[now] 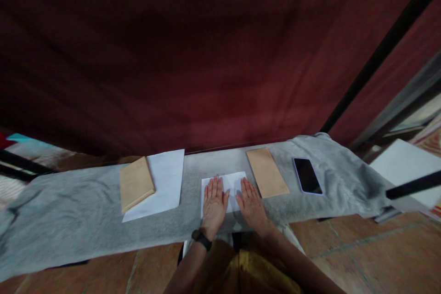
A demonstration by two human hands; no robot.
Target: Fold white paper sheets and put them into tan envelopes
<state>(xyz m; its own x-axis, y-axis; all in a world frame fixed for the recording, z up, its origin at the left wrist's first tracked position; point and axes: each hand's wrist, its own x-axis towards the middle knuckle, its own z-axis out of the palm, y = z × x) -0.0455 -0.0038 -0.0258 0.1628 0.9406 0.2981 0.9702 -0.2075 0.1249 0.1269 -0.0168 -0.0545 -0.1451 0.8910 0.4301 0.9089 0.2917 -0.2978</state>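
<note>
Both my hands lie flat, palms down, on a small white sheet of paper point(231, 183) in front of me. My left hand point(215, 201) covers its left part, fingers stretched forward and the thumb pointing right; a dark watch point(201, 240) is on that wrist. Over the paper's right part rests my right hand point(251, 203), fingers out and slightly apart. Close to its right is a flat tan envelope or folded brown paper point(268, 172). Whatever is under my palms is hidden.
A grey cloth point(86, 229) covers the narrow table. At left, a stack of tan envelopes or folded papers point(137, 183) overlaps a larger white sheet point(168, 179). A phone point(308, 176) lies at right. Behind hangs a dark red curtain point(220, 78), with a black pole point(375, 50) at right.
</note>
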